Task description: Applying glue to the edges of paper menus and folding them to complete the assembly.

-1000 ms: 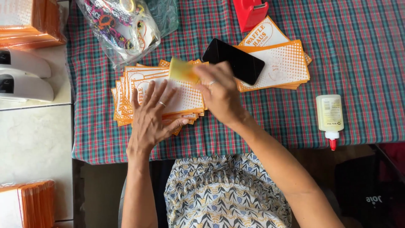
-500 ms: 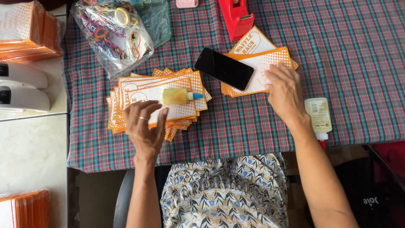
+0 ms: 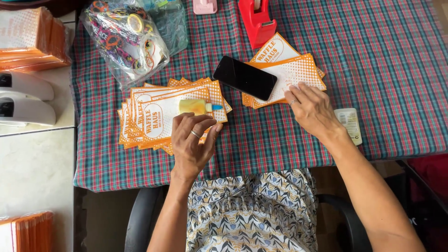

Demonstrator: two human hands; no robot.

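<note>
The left hand (image 3: 192,140) lies flat, fingers loose, on a pile of orange cards (image 3: 158,116); a small yellow glue bottle (image 3: 195,107) sits on the pile. The right hand (image 3: 311,108) presses open fingers on another card pile (image 3: 298,70), beside a black phone (image 3: 245,78).

**Packets, labels, screen**

Orange/white printed packets (image 3: 158,116), fanned pile, centre-left. Second orange/white pile (image 3: 291,70) upper centre-right, w/ black phone (image 3: 245,78), screen dark, lying across it. Clear plastic bag (image 3: 126,39) upper left. Glue bottle label (image 3: 349,120), pale, right of centre. Orange stack (image 3: 30,37) top-left corner.
</note>
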